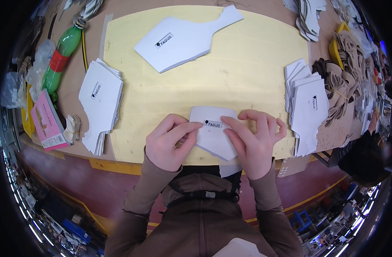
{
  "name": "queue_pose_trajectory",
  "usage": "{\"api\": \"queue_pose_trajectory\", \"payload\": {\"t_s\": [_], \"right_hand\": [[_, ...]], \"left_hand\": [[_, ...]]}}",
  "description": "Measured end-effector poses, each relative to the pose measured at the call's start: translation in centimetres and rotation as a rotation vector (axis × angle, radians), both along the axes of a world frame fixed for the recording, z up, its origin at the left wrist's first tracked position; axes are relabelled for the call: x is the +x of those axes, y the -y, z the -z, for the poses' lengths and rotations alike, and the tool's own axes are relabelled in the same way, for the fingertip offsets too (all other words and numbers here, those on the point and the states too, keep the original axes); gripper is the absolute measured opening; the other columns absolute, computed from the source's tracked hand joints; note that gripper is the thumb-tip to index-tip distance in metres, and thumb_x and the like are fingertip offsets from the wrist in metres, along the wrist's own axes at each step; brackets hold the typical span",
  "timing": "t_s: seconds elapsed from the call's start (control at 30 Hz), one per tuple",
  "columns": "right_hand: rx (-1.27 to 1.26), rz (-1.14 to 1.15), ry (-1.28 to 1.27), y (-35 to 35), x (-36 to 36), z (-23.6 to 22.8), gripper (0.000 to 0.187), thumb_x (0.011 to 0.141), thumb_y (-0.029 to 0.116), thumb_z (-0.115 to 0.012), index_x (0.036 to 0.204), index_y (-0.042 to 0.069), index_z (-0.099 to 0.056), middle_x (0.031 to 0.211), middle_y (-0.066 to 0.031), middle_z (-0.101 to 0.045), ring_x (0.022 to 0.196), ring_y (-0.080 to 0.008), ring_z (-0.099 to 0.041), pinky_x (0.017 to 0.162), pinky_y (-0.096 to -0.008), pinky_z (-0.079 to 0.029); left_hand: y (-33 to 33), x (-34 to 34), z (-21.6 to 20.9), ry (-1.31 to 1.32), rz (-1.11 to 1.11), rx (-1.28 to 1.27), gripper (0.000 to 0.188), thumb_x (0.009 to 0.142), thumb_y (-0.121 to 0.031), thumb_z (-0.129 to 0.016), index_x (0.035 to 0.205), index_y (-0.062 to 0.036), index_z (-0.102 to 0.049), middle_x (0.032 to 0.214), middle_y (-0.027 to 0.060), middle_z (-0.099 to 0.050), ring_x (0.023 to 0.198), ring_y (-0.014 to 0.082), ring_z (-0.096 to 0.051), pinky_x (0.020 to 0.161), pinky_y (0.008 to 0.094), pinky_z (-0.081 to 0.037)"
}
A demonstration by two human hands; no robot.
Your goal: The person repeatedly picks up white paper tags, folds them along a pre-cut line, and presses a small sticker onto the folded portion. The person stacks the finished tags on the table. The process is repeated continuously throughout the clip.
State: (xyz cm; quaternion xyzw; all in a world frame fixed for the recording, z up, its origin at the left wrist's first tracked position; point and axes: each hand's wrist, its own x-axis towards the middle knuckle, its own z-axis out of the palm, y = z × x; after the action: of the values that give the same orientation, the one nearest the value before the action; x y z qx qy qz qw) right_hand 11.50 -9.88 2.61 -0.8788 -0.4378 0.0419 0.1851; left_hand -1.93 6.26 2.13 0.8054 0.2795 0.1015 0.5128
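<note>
A white, flat cut piece (pixel 211 145) lies near the table's front edge, its lower part angled to a point. A small rectangular label (pixel 213 124) with dark print sits on it. My left hand (pixel 172 139) is closed, with its fingertips at the label's left end. At the label's right end, the index finger and thumb of my right hand (pixel 256 143) come together, while its other fingers are curled and raised. Further back rests a larger pile of white cut pieces (pixel 178 47), with a narrow arm pointing right and a similar label on top.
Stacks of white labelled pieces stand at left (pixel 99 109) and right (pixel 309 103). A green bottle (pixel 65 47), a pink booklet (pixel 48 122) and plastic bags lie far left. Bundles of beige parts (pixel 345 81) and a yellow tray (pixel 334 49) are at right. Another person's head (pixel 363 158) shows lower right.
</note>
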Motion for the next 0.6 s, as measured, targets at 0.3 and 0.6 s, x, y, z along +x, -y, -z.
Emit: {"api": "queue_pose_trajectory", "payload": {"t_s": [0.3, 0.6], "right_hand": [[0.019, 0.019, 0.018, -0.9, -0.3, 0.3, 0.032, 0.08, 0.028, -0.08, 0.11, 0.036, -0.077, 0.108, 0.0036, -0.055, 0.11, -0.0215, -0.051, 0.102, -0.0566, -0.022], [0.069, 0.039, 0.022, -2.7, -1.5, 0.9, 0.033, 0.077, 0.028, -0.082, 0.108, 0.038, -0.076, 0.124, 0.0018, -0.052, 0.127, -0.0249, -0.044, 0.103, -0.06, -0.023]], "left_hand": [[0.5, -0.1, 0.2, -0.008, -0.011, 0.113, 0.029, 0.084, 0.009, -0.069, 0.109, -0.0039, -0.079, 0.087, 0.0049, -0.06, 0.069, 0.011, -0.06, 0.061, 0.0243, -0.049], [1.2, 0.3, 0.4, -0.064, -0.073, 0.385, 0.021, 0.079, -0.005, -0.081, 0.099, -0.0109, -0.082, 0.112, 0.0078, -0.062, 0.094, 0.0201, -0.06, 0.081, 0.0356, -0.049]]}}
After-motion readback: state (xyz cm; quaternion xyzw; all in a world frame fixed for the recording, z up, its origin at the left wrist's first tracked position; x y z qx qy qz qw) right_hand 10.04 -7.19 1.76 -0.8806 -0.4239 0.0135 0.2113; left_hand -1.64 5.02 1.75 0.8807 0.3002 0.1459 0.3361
